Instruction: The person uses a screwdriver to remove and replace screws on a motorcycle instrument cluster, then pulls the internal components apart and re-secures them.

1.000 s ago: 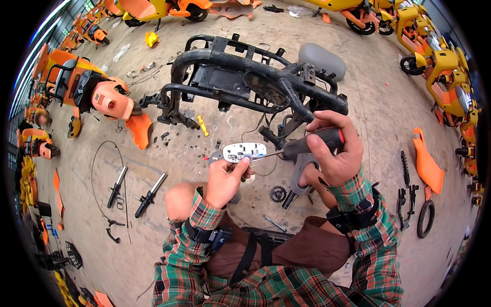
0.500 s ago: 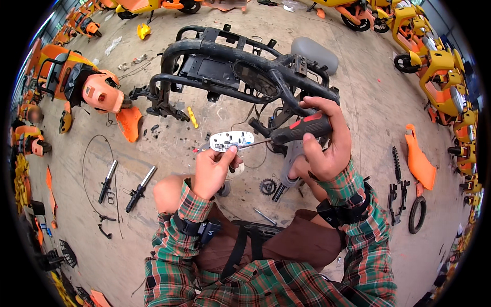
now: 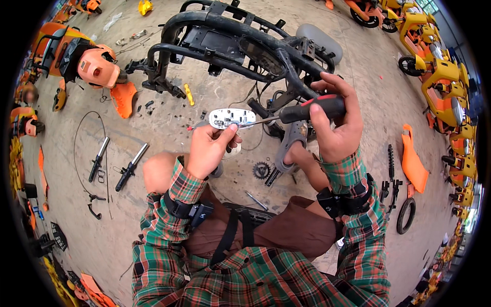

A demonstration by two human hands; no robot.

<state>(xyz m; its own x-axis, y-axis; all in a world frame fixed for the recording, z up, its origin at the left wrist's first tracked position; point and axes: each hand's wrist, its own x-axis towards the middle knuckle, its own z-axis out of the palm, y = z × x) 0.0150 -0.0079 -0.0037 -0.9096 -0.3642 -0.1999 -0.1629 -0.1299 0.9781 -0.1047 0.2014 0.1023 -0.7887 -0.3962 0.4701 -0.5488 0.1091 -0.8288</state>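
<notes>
Between the thumb and fingers of my left hand (image 3: 210, 148) is a small white oval circuit board (image 3: 225, 115) with dark components on its face. My right hand (image 3: 340, 120) is wrapped round the black and red handle of a screwdriver (image 3: 312, 109). The metal shaft runs leftward to the board, and its tip lies by my left thumb. Whether the tip touches a component is too small to tell. Just beyond my hands lies the black scooter frame (image 3: 220, 23).
A yellow-handled tool (image 3: 189, 95) and a toothed sprocket (image 3: 262, 170) lie on the concrete floor. Two fork tubes (image 3: 132, 167) rest at left, near an orange scooter (image 3: 97, 66). An orange panel (image 3: 413, 161) and a black ring (image 3: 406, 216) are at right. Yellow scooters (image 3: 434, 77) line the right side.
The view has tilted, so the frame and floor parts sit higher in it. Both hands keep their grips, with the board and screwdriver still together.
</notes>
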